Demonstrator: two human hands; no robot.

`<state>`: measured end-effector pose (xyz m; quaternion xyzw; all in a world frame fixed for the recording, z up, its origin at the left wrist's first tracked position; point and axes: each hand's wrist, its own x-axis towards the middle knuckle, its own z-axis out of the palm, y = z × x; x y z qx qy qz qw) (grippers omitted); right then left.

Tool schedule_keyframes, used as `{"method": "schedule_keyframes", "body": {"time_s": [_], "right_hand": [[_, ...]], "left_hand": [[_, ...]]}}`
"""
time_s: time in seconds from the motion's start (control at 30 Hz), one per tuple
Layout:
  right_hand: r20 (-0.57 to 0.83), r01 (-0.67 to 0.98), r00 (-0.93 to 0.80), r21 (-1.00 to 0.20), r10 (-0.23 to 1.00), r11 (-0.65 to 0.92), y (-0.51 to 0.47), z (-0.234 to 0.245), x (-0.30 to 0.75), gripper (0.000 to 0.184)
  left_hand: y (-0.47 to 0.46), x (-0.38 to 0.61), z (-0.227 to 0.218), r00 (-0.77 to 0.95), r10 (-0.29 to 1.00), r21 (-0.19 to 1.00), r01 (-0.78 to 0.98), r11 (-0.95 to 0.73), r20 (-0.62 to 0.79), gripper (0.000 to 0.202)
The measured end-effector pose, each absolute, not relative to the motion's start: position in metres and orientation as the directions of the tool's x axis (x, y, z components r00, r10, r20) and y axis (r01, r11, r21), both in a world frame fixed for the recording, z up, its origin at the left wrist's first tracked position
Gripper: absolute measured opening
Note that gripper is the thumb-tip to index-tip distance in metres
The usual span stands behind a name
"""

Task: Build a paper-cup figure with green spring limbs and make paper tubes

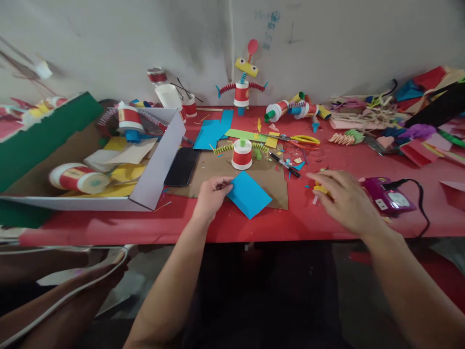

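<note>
My left hand [213,196] pinches the left corner of a blue paper square [250,195] between thumb and fingers, above the front of a cardboard sheet. My right hand [343,198] has its fingers stretched out over a small yellow object [321,188] with a pale tip; the fingers partly cover it, and I cannot tell its kind or whether they touch it. Beyond the blue paper stands a red-and-white paper cup figure [241,155] with yellow-green folded paper arms and a green piece on top. A black pen [285,165] lies right of the figure.
A white-and-green box [160,165] with cup figures stands left, beside a black phone [181,167]. Behind are blue paper sheets [209,134], yellow-handled scissors [305,140] and a finished-looking cup figure [241,92]. A purple power socket [387,196] with a black cable sits right, near paper scraps.
</note>
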<state>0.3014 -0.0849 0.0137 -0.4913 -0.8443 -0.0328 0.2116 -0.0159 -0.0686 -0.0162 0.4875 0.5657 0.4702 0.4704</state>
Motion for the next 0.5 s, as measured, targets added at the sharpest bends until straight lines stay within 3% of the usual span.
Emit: {"method": "schedule_keyframes", "body": {"time_s": [0.1,0.2,0.33,0.5], "right_hand": [[0.422,0.553,-0.556,-0.456,0.716,0.698,-0.083,0.016,0.265,0.039],[0.504,0.325,-0.556,-0.601,0.661,0.731,-0.078,0.003,0.24,0.032],[0.572,0.171,-0.54,-0.643,0.617,0.746,-0.083,-0.009,0.228,0.029],[0.628,0.219,-0.414,-0.634,0.659,0.741,-0.099,-0.004,0.227,0.034]], "left_hand": [[-0.072,-0.011,-0.004,0.072,0.974,0.974,-0.063,0.219,-0.214,0.024],[-0.078,-0.004,0.001,0.154,0.96,0.961,-0.111,0.252,-0.234,0.023],[-0.086,-0.004,0.004,0.132,0.957,0.954,-0.121,0.275,-0.259,0.024],[-0.097,-0.017,0.009,0.089,0.942,0.935,-0.124,0.333,-0.324,0.022]]}}
